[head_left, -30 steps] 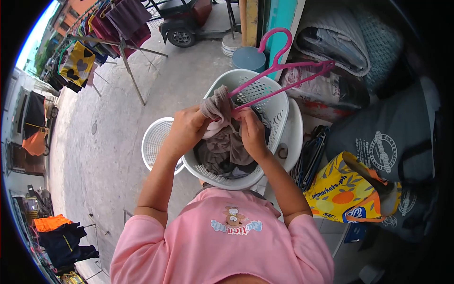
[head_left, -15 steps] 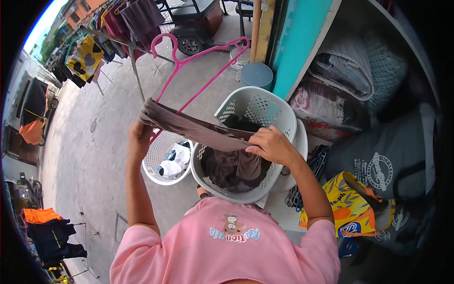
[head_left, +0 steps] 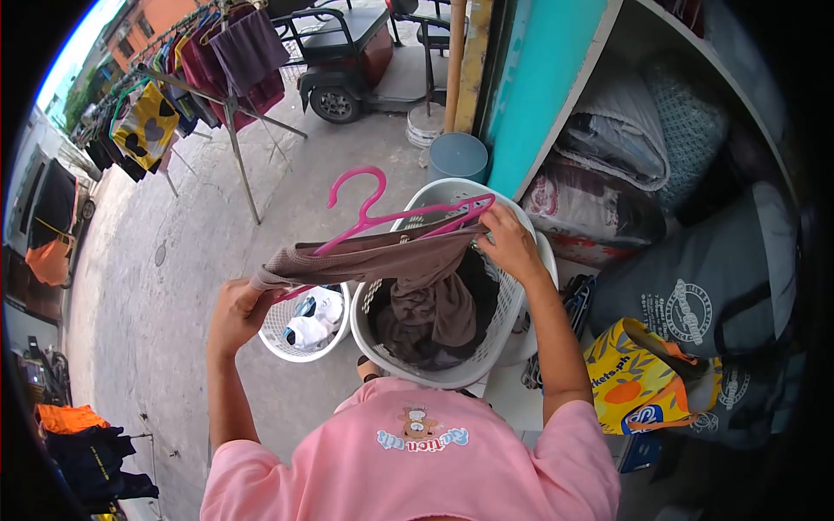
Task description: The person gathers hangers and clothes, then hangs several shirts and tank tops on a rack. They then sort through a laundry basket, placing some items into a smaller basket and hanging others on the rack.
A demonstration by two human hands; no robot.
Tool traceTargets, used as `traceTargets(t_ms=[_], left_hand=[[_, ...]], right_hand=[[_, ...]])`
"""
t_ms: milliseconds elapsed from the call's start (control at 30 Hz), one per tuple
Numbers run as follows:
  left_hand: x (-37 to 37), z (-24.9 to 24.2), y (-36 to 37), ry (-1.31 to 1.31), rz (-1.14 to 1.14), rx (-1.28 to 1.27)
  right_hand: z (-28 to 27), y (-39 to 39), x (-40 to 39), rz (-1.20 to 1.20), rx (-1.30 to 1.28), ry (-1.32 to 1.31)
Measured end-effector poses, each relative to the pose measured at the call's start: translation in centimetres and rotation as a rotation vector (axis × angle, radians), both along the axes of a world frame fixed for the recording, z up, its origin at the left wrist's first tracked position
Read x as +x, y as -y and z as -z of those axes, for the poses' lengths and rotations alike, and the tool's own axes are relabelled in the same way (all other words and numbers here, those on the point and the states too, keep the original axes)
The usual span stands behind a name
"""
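Observation:
A brown garment (head_left: 373,263) is stretched between my two hands, with a pink hanger (head_left: 365,221) partly inside it. My left hand (head_left: 236,314) is closed on the garment's left end, near the lower corner of the hanger. My right hand (head_left: 511,243) pinches the garment's other end beside the hanger's right tip. Part of the garment hangs down into a white laundry basket (head_left: 512,334) that holds dark clothes (head_left: 391,334). A smaller round white basket (head_left: 300,354) with white and blue items (head_left: 314,321) stands to its left.
Clothes hang on a rack (head_left: 233,130) at the upper left. A three-wheeled vehicle (head_left: 365,61) and a grey-blue bucket (head_left: 458,158) are ahead. On the right are a yellow bag (head_left: 625,382), a large grey bag (head_left: 695,278) and shelved bundles (head_left: 608,143).
The hanger has tilted and dropped lower, its right end now at my right hand. My left hand has moved down and left, and my right hand slightly up and right.

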State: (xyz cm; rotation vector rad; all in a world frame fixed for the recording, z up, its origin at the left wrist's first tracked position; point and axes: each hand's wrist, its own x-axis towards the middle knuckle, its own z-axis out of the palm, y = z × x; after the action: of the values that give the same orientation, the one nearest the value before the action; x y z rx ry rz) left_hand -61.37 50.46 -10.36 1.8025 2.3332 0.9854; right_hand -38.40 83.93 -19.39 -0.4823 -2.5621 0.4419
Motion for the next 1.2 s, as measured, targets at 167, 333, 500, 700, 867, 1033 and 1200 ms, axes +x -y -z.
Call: traceTargets(t_ms=[167,333,500,700,867,1033,1200], left_hand=[[-0.2,-1.0,0.0,-0.229,-0.014,-0.114],[0.1,-1.9,-0.5,-0.325,0.004,-0.134],[0.2,-1.7,-1.3,-0.441,-0.058,-0.130],[-2.4,-2.0,-2.8,-0.056,-0.188,0.183],[-7.0,-11.4,-1.0,0.021,-0.271,0.471],[-12.7,-22.6,6.2,-0.248,-0.413,0.636],[-14.3,-30.3,12.0,-0.445,-0.480,0.891]], right_hand=[[-0.1,-0.3,-0.2,0.003,0.051,-0.096],[-0.5,-0.3,0.0,0.024,0.084,-0.160],[-1.2,-0.1,1.2,-0.064,0.158,-0.173],[-5.7,1.1,-0.1,-0.192,-0.088,-0.441],[-13.1,0.3,-5.3,0.003,0.021,-0.617],[-21.0,1.3,-11.5,-0.166,-0.013,-0.756],[-36.8,2.8,-18.6,-0.498,0.160,-1.021]])
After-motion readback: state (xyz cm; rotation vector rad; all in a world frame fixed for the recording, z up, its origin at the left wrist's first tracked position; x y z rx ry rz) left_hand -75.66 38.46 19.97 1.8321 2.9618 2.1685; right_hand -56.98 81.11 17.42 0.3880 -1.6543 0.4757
